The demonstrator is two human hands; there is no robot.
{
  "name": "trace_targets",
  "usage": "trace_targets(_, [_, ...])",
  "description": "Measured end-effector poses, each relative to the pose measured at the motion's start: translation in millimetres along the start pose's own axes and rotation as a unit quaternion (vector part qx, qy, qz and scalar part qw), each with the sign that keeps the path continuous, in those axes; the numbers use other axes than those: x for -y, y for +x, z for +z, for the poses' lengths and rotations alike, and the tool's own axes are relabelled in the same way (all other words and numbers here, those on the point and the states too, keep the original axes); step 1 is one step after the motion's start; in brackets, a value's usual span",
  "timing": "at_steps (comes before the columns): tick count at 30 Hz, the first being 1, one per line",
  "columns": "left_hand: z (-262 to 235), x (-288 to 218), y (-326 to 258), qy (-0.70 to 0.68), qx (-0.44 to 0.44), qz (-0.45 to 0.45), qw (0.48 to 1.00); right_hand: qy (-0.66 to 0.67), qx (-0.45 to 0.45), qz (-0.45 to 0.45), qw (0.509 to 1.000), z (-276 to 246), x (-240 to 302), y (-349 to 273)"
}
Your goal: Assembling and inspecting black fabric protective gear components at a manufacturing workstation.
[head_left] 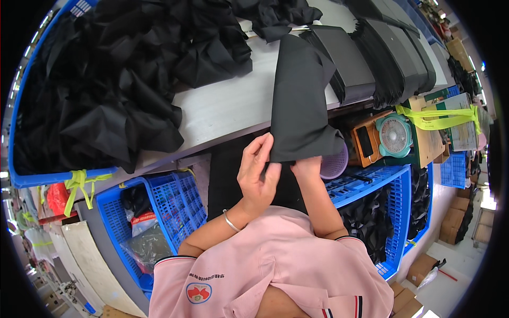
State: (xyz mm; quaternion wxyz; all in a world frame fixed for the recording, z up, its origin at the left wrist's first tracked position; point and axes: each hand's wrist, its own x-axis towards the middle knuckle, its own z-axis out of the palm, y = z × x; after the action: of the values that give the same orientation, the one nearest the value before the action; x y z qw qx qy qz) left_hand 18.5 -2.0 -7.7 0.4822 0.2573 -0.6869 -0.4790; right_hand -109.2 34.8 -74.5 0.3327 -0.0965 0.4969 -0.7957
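A black fabric piece (301,100) stretches from the stacks at the table's edge down toward my chest. My left hand (258,172) has its fingertips and thumb closed at the cloth's lower left corner, and a silver bangle circles that wrist. Under the cloth's lower edge goes my right hand (307,167); the fabric covers its fingers, so their shape is hidden. Just beyond the cloth, stacks of folded black pieces (344,61) lie on the grey table (222,108).
Loose black fabric (106,95) heaps over a large blue crate (47,180) at far left. Blue baskets (177,212) flank me. To the right are a purple basket (335,163), a phone (365,142), a teal fan (395,135) and yellow-green ribbon (437,121).
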Motion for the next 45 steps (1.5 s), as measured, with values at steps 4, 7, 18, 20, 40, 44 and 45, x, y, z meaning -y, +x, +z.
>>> trace_targets(4, [2,44,3,-0.111,-0.032,-0.220,0.968,-0.798,0.097,-0.280,0.524,-17,-19,32])
trace_targets(7, [-7,76,-3,-0.225,-0.084,-0.347,0.907,-0.331,0.051,-0.008,0.942,29,22,20])
trace_targets(18, [16,104,-9,-0.328,-0.033,-0.420,0.846,-0.787,0.133,-0.143,0.586,44,6,17])
trace_targets(20, [18,102,-4,-0.338,-0.019,-0.416,0.844,-0.760,0.082,-0.324,0.557,37,-7,15])
trace_targets(40, [-28,68,-16,-0.010,0.030,-0.260,0.965,-0.780,0.171,-0.231,0.556,6,-16,8])
trace_targets(44, [-39,70,-12,-0.127,-0.022,-0.291,0.948,-0.750,0.176,-0.289,0.569,-1,-4,-19])
trace_targets(45, [-35,72,-3,-0.184,-0.037,-0.343,0.920,-0.750,0.168,-0.286,0.572,-5,-3,-32])
